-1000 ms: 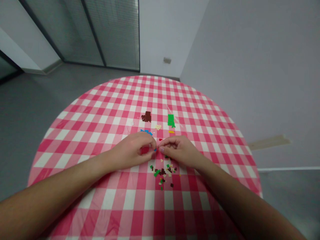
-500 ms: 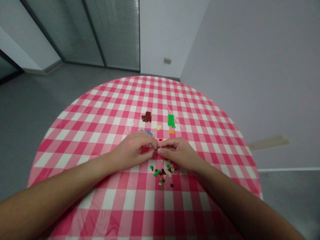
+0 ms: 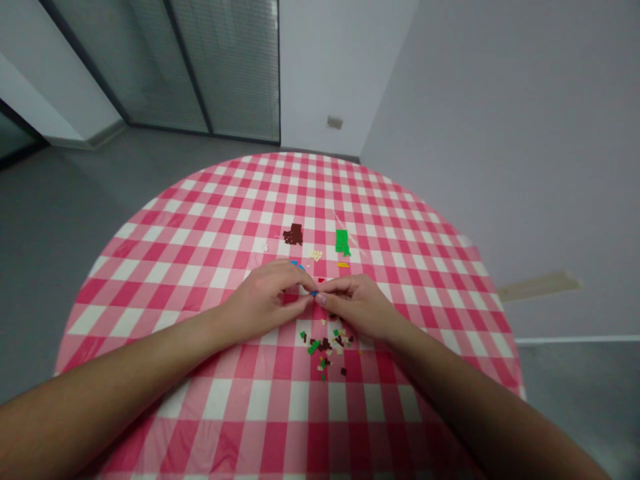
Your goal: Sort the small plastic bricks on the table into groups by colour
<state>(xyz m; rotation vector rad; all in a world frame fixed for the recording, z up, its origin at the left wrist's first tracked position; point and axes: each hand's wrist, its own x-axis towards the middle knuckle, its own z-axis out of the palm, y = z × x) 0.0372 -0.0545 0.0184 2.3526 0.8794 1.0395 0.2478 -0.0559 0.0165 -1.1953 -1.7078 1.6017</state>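
Note:
A tiny blue building brick (image 3: 315,293) shows between the fingertips of both hands, at the middle of the table. My left hand (image 3: 267,297) pinches it from the left with thumb and forefinger. From the right, my right hand (image 3: 357,303) meets it, thumb and fingers closed at the same spot. Just behind my left fingers lie some blue pieces (image 3: 297,264), partly covered. A small red piece (image 3: 321,280) rests beyond the fingertips. Nearer to me is a loose scatter of small green, brown and cream pieces (image 3: 326,345).
Farther back on the checkered tablecloth (image 3: 240,200) are a brown group (image 3: 294,234), a green group (image 3: 342,241), cream pieces (image 3: 317,255), yellow pieces (image 3: 343,265) and faint white ones (image 3: 265,247). A wall (image 3: 500,133) stands to the right of the round table.
My fingertips have shifted very slightly, and more of the blue brick shows between them. The groups of pieces on the table have stayed where they were.

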